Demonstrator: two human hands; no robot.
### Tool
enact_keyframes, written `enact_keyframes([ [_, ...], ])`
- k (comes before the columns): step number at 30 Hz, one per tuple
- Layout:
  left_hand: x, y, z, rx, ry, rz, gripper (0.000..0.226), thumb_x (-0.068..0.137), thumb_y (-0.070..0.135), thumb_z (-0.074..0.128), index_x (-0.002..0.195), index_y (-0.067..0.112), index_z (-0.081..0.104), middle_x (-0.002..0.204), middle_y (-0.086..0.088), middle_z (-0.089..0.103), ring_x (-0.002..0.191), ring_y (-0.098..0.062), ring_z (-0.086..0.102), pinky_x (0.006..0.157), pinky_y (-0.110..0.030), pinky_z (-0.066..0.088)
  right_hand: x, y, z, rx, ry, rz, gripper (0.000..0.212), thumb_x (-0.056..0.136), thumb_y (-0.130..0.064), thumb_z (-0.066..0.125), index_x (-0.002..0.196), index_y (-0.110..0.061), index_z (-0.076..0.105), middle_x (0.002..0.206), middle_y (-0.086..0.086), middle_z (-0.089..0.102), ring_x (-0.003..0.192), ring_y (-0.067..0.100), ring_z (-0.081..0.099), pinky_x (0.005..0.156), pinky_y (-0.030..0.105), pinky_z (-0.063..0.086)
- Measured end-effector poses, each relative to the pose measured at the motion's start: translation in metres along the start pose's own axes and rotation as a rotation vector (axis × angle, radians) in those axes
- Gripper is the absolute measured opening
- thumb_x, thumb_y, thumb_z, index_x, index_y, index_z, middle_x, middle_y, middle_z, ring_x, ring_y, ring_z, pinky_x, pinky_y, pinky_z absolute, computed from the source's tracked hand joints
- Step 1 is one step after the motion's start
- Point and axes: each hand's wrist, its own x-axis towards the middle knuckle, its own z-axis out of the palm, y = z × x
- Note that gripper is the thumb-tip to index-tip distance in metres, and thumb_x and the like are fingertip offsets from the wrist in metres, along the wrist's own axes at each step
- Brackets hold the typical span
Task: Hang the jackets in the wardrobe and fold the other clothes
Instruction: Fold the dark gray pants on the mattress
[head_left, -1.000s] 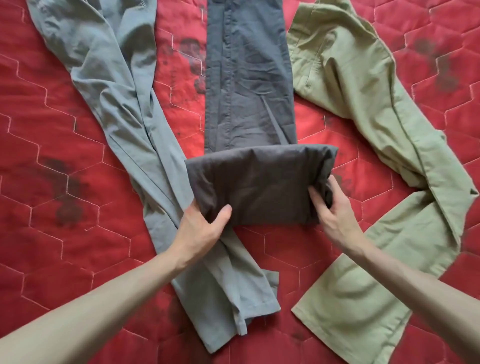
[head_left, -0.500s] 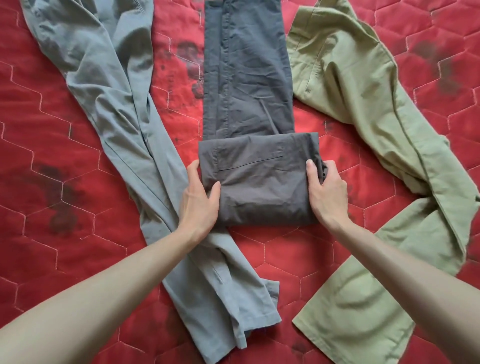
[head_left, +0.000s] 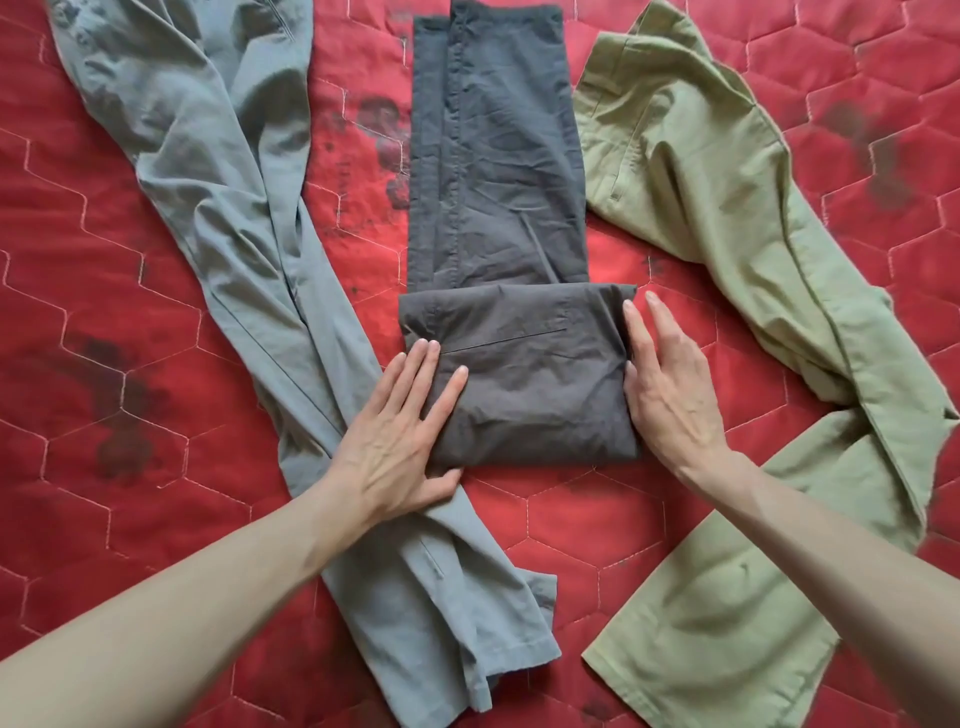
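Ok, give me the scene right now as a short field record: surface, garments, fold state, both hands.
surface: red quilt
dark trousers: centre, near end folded up into a flat block, far part still laid out straight
grey trousers: left, unfolded, running diagonally under the left hand
green trousers: right, unfolded, crumpled
left hand: flat, fingers straight, pressing the block's left edge
right hand: flat, fingers straight, against the block's right edge
jackets: none in view
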Motion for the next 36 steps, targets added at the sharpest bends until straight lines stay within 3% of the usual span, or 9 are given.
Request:
enact_keyframes([
  [5, 0.01, 0.015, -0.003, 0.027, -0.08, 0.059, 0.107, 0.074, 0.04, 0.06, 0.165, 0.008, 0.014, 0.168, -0.03, 0.007, 0.155, -0.052, 0.01, 0.122, -0.058, 0.025, -0.01, -0.012, -0.022, 0.113, -0.087, -0.171, 0.065, 0.104, -0.034, 0.051, 0.161, -0.011, 0.031, 0.17, 0.013, 0.021, 0.158, 0.026, 0.021, 0.124, 0.051, 0.026],
  [9, 0.014, 0.031, -0.003, 0.055, -0.102, -0.013, 0.085, 0.084, 0.022, 0.055, 0.161, 0.002, 0.025, 0.165, -0.034, 0.018, 0.15, -0.057, 0.02, 0.117, -0.061, 0.034, -0.031, -0.025, -0.021, 0.015, -0.319, -0.356, 0.103, 0.086, -0.075, 0.058, 0.163, -0.016, 0.026, 0.171, 0.016, 0.013, 0.16, 0.031, 0.01, 0.127, 0.052, 0.02],
  [12, 0.013, 0.032, -0.003, 0.011, -0.104, -0.022, 0.074, 0.087, 0.016, 0.038, 0.159, 0.002, 0.03, 0.164, -0.033, 0.022, 0.15, -0.056, 0.024, 0.116, -0.06, 0.036, -0.037, -0.035, -0.018, -0.059, -0.356, -0.323, 0.101, 0.083, -0.062, 0.064, 0.164, -0.016, 0.024, 0.172, 0.017, 0.011, 0.159, 0.035, 0.009, 0.124, 0.054, 0.025],
  [14, 0.011, 0.031, -0.005, -0.035, -0.126, -0.032, 0.073, 0.087, 0.015, 0.046, 0.158, 0.001, 0.033, 0.164, -0.032, 0.024, 0.15, -0.054, 0.026, 0.116, -0.058, 0.037, -0.037, -0.038, -0.02, -0.079, -0.379, -0.294, 0.097, 0.077, -0.045, 0.068, 0.161, -0.014, 0.031, 0.171, 0.018, 0.016, 0.158, 0.036, 0.017, 0.122, 0.052, 0.03],
  [20, 0.007, 0.03, -0.034, -0.114, -0.294, -0.01, 0.08, 0.097, 0.036, 0.044, 0.164, 0.008, 0.011, 0.17, -0.024, 0.003, 0.158, -0.044, 0.007, 0.126, -0.05, 0.02, -0.036, -0.035, -0.043, 0.025, -0.263, -0.345, 0.059, 0.082, -0.029, 0.048, 0.135, -0.01, 0.063, 0.147, 0.015, 0.058, 0.132, 0.033, 0.06, 0.099, 0.043, 0.056],
  [25, -0.017, 0.04, -0.073, -0.18, -0.412, 0.084, 0.093, 0.078, 0.046, 0.007, 0.162, 0.009, 0.019, 0.169, -0.022, 0.018, 0.154, -0.04, 0.024, 0.126, -0.045, 0.026, -0.064, -0.028, -0.074, 0.175, -0.284, -0.423, 0.051, 0.085, -0.036, 0.055, 0.128, -0.012, 0.069, 0.135, 0.006, 0.068, 0.121, 0.025, 0.068, 0.094, 0.037, 0.058],
  [29, -0.04, 0.055, -0.092, -0.259, -0.274, 0.142, 0.083, 0.079, 0.043, 0.017, 0.148, 0.009, 0.048, 0.15, -0.018, 0.052, 0.133, -0.035, 0.056, 0.107, -0.041, 0.052, -0.091, -0.028, -0.097, 0.314, -0.304, -0.414, 0.045, 0.084, -0.034, 0.062, 0.124, -0.014, 0.07, 0.132, -0.001, 0.07, 0.118, 0.017, 0.069, 0.092, 0.032, 0.058],
  [32, -0.05, 0.057, -0.101, -0.387, -0.373, 0.152, 0.08, 0.08, 0.047, 0.014, 0.147, 0.017, 0.045, 0.146, -0.007, 0.056, 0.132, -0.028, 0.055, 0.11, -0.037, 0.044, -0.105, -0.029, -0.111, 0.411, -0.254, -0.358, 0.041, 0.08, -0.027, 0.066, 0.119, -0.015, 0.072, 0.122, -0.005, 0.073, 0.109, 0.011, 0.072, 0.085, 0.027, 0.056],
  [36, -0.056, 0.048, -0.109, -0.665, -0.293, 0.068, 0.046, 0.087, 0.041, 0.037, 0.128, 0.032, 0.057, 0.107, 0.008, 0.072, 0.098, -0.016, 0.067, 0.085, -0.029, 0.05, -0.107, -0.024, -0.127, 0.545, -0.15, -0.2, 0.035, 0.086, -0.029, 0.07, 0.119, -0.019, 0.068, 0.111, -0.009, 0.075, 0.091, 0.006, 0.072, 0.079, 0.015, 0.051],
])
